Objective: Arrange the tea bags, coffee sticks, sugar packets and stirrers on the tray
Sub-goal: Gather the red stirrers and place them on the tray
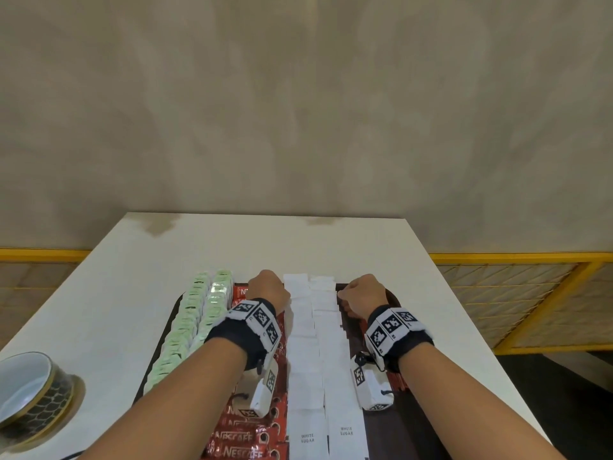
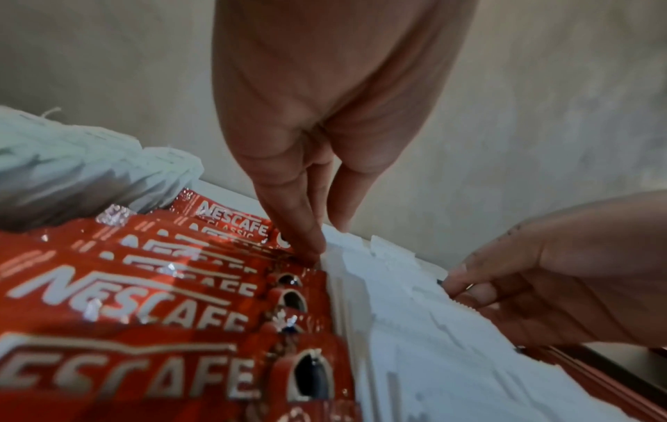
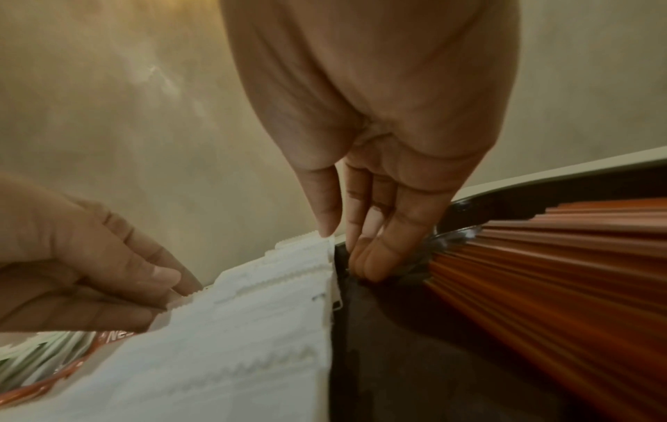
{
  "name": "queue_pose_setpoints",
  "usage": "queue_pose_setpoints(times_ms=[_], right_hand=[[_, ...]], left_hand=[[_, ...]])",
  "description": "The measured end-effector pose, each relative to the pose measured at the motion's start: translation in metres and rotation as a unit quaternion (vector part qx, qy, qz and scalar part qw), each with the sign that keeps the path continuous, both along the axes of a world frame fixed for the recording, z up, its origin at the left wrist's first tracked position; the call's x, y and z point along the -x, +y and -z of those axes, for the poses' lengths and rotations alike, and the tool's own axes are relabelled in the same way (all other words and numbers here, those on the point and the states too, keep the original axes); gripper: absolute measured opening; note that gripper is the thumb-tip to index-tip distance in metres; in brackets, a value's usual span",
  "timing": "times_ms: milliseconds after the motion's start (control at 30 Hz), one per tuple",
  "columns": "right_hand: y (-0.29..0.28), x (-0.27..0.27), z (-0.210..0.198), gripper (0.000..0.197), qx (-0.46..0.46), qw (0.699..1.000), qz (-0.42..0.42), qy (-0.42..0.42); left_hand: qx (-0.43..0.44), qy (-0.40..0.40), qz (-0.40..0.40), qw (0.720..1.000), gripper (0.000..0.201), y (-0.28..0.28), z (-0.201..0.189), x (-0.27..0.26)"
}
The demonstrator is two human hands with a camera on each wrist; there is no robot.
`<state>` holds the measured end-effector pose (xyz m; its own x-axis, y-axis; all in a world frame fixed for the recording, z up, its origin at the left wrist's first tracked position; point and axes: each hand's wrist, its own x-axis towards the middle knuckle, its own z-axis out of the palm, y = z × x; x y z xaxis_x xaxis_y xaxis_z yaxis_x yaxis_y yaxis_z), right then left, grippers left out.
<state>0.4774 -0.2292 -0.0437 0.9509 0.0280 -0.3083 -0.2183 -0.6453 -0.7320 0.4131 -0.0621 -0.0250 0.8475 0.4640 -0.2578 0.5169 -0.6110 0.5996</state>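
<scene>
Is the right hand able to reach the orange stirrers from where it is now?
Probably yes: the right hand is beside the orange stirrers on the tray, nothing lying between.

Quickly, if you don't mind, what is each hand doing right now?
Left hand: open, straight fingers pressing the left edge of the sugar packets, holding nothing.
Right hand: open, straight fingers against the packets' right edge, holding nothing.

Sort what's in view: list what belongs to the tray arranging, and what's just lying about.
Belongs to the job:
green tea bags
Nescafe coffee sticks
white sugar packets
orange stirrers
dark tray
left hand and right hand, at either side of the sugar rows

Lying about:
cup with black-and-gold band on the white table
</scene>
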Motion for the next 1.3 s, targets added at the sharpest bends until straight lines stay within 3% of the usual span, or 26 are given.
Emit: queue_pose_setpoints(times_ms=[300, 400, 800, 1033, 1133, 1200, 1300], right_hand=[[0.002, -0.003, -0.002, 0.022, -0.013, 1.0, 0.0, 0.002], [0.003, -0.008, -0.001, 0.011, -0.013, 1.0, 0.005, 0.0], [0.009, -0.022, 0.0, 0.02, 0.041, 0.997, -0.042, -0.052], [0.007, -0.029, -0.014, 0.014, 0.109, 0.983, -0.074, -0.129], [0.01, -0.031, -0.022, 0.013, 0.091, 0.974, -0.149, -0.143], [0.013, -0.031, -0.023, 0.022, 0.1, 0.966, -0.202, -0.126], [0.016, -0.033, -0.021, 0.026, 0.099, 0.962, -0.233, -0.105]], left_hand=[[0.024, -0.032, -0.04, 0.998, 0.013, 0.006, 0.006, -0.009], [0.031, -0.03, -0.039, 0.998, 0.016, 0.008, 0.007, -0.011], [0.053, -0.064, -0.027, 0.996, 0.018, 0.012, 0.013, -0.016], [-0.021, -0.108, -0.015, 0.994, 0.017, 0.016, 0.004, -0.021], [-0.045, -0.106, 0.035, 0.993, 0.027, 0.019, 0.002, -0.028], [-0.064, -0.081, 0.089, 0.991, 0.032, 0.02, 0.004, -0.032], [-0.071, -0.055, 0.141, 0.986, 0.029, 0.02, 0.006, -0.036]])
